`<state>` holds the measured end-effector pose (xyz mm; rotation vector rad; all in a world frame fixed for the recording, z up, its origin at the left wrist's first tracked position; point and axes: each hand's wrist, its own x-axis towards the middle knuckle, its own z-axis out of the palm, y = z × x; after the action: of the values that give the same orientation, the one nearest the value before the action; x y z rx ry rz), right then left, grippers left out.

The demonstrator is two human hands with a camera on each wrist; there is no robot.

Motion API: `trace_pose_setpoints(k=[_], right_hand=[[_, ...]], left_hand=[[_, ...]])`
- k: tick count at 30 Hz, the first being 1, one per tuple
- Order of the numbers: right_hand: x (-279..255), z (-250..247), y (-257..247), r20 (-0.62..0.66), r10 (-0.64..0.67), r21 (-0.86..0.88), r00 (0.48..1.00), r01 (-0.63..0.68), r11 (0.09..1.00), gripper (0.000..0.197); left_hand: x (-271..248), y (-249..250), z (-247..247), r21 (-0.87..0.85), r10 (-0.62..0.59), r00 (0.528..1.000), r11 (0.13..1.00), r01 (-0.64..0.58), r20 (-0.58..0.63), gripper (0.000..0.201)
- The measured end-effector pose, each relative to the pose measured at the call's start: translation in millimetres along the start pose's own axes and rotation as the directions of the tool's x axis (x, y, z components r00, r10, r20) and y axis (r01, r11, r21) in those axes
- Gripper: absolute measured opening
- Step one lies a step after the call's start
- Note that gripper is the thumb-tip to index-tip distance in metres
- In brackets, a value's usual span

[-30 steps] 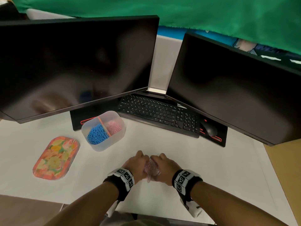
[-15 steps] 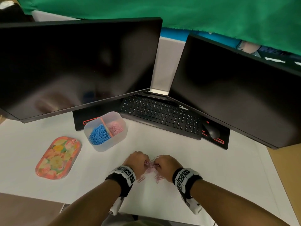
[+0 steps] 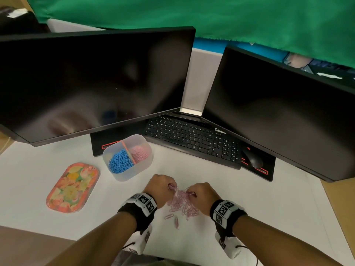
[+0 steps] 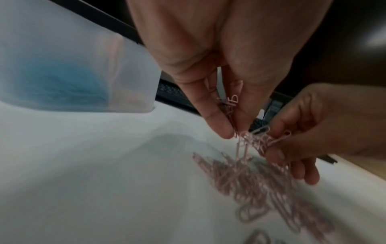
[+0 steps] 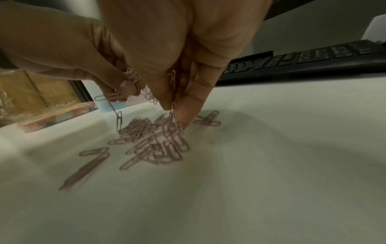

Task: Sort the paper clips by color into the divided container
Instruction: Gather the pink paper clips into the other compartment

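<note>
A heap of pink paper clips (image 3: 182, 207) lies on the white table, just in front of me. My left hand (image 3: 169, 187) pinches a tangle of pink clips between thumb and fingers (image 4: 226, 130) above the heap. Close beside it, my right hand (image 3: 192, 193) pinches another bunch, and a short chain hangs from it into the pile (image 5: 154, 142). Two loose clips (image 3: 172, 219) lie nearer me. The translucent divided container (image 3: 123, 175) stands left of and beyond the hands, with blue clips (image 3: 120, 162) in its left half and pink clips (image 3: 139, 153) in its right half.
A floral oblong lid (image 3: 72, 188) lies at the left. Behind the container are two dark monitors (image 3: 92, 83), a black keyboard (image 3: 192, 140) and a mouse (image 3: 253, 160). The table's near edge runs just under my forearms.
One second ago both hands were clasped round one pink bundle. They have since parted a little and lifted, and most of the clips now lie spilled in a heap on the table.
</note>
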<state>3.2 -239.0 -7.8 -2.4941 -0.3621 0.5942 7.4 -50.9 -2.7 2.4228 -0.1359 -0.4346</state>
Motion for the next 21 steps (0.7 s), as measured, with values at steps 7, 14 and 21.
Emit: trace_pose_setpoints(k=[7, 14, 21], right_hand=[[0.8, -10.1, -7.9, -0.032, 0.028, 0.07, 0.999, -0.026, 0.997, 0.021], [9.8, -14.5, -20.6, -0.027, 0.015, 0.12, 1.0, -0.011, 0.993, 0.018], [19.8, -28.1, -45.9, -0.018, 0.001, 0.102, 1.0, 0.001, 0.995, 0.018]], left_hand=[[3.6, 10.3, -64.2, -0.118, -0.033, 0.99, 0.993, 0.017, -0.138, 0.014], [29.6, 1.8, -131.8, -0.127, -0.192, 0.927, 0.979, 0.158, -0.323, 0.013], [56.8, -18.4, -131.9, 0.013, -0.349, 0.904, 0.932, 0.363, -0.247, 0.01]])
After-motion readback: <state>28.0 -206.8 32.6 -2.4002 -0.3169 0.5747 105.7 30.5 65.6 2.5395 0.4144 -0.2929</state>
